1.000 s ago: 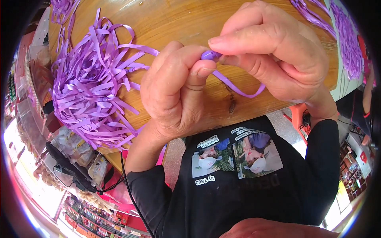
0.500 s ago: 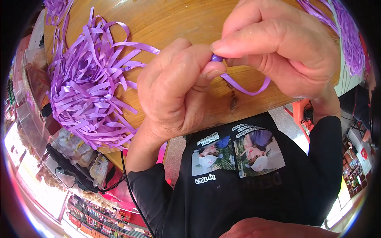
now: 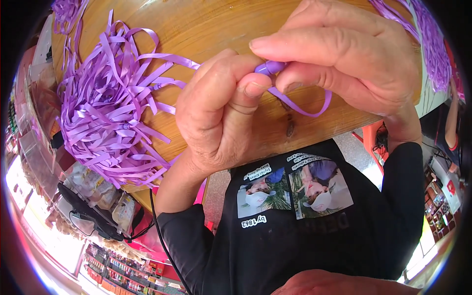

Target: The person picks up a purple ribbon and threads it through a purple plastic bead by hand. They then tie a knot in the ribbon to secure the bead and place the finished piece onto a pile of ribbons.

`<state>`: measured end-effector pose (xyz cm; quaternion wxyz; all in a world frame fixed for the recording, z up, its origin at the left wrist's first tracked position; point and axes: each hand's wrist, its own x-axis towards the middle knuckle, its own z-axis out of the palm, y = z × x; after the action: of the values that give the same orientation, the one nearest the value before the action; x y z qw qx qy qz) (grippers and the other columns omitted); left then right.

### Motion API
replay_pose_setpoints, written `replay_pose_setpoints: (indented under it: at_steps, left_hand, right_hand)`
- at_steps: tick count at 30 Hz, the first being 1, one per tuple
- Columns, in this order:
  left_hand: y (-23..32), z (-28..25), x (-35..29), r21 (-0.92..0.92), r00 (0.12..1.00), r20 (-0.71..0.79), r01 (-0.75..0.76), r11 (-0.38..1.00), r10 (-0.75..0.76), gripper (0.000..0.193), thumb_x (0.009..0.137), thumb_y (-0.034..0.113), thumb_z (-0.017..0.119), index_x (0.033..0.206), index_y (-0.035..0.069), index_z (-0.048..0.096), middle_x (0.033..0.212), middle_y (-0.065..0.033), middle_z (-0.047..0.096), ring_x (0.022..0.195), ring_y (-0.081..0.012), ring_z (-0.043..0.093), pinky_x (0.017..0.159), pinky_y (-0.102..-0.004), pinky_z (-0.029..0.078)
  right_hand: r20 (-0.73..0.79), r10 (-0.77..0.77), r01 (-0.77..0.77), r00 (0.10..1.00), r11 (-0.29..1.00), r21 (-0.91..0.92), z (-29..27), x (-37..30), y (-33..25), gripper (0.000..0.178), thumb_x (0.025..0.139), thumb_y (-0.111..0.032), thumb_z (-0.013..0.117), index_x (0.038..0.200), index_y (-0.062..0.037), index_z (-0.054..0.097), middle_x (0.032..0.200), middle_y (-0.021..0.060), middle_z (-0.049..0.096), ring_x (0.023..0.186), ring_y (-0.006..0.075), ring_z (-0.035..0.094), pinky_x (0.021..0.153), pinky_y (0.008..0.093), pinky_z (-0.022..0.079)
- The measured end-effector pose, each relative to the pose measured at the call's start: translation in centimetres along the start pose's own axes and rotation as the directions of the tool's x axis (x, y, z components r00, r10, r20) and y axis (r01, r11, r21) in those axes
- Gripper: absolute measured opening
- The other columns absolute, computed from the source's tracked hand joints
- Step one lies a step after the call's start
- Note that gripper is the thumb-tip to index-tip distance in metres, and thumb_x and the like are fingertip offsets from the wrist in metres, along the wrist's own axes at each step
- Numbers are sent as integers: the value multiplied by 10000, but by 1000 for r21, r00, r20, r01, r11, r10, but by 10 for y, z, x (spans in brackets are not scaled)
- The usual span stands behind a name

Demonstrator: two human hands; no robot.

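Note:
My left hand [image 3: 216, 108] is closed, its thumb and forefinger pinching a small glossy purple bead-like piece [image 3: 269, 67]. Beside it, my right hand [image 3: 349, 59] has its thumb and forefinger parted around the piece's right end, with a gap visible between them; its other fingers are partly hidden. A narrow purple ribbon [image 3: 305, 112] curves below the piece and passes behind my right thumb. Left of my left hand lies a tangled heap of purple ribbons [image 3: 105, 108], several with small purple pieces on them. One ribbon strand reaches from the heap to behind my left hand.
Under my hands is a wooden table [image 3: 206, 29], its near edge close to my body. More purple ribbons [image 3: 435, 59] hang at the far right, and another bunch [image 3: 69, 17] is at the far left. Clear bags [image 3: 93, 182] and a black cable [image 3: 160, 231] are at the lower left.
My right thumb and forefinger have spread apart, baring more of the purple piece, which stays in my left pinch. My left hand has shifted slightly right.

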<state>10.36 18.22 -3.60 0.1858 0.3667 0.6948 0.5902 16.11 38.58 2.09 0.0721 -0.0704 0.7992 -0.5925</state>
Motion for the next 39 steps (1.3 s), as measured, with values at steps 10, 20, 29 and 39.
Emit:
replay_pose_setpoints:
  at_steps: [10, 20, 29, 39]
  left_hand:
    - [-6, -6, 1, 82, 995, 79, -63, 995, 56, 297, 933, 259, 510, 973, -25, 588, 836, -47, 574, 738, -102, 487, 681, -228, 374]
    - [-15, 6, 3, -73, 966, 83, -239, 968, 245, 312, 927, 265, 508, 934, -37, 584, 729, -44, 552, 627, -103, 447, 571, -236, 341]
    - [-17, 7, -2, -125, 972, 120, -189, 974, 204, 117, 799, 94, 631, 860, -5, 615, 622, -72, 485, 506, -184, 446, 441, -290, 344]
    - [-13, 10, -6, -259, 980, 139, -102, 960, 142, 271, 900, 256, 531, 907, -10, 582, 653, -39, 523, 561, -140, 460, 515, -257, 348]
  right_hand:
    - [-31, -556, 470, 831, 730, -497, 13, 9, 24, 267, 757, -50, 672, 1011, 23, 634, 824, 128, 621, 678, 244, 617, 503, 283, 462]
    - [-28, -540, 467, 841, 753, -463, 14, 5, 26, 274, 749, -63, 675, 1006, 25, 634, 827, 124, 619, 686, 239, 613, 519, 287, 462]
    - [-38, -514, 449, 857, 781, -435, 26, 2, 20, 282, 743, -75, 678, 1002, 27, 633, 829, 120, 618, 694, 235, 609, 533, 291, 462]
    - [-67, -510, 435, 857, 788, -435, 35, 17, 18, 290, 736, -88, 682, 997, 29, 633, 832, 116, 616, 702, 230, 604, 549, 294, 462]
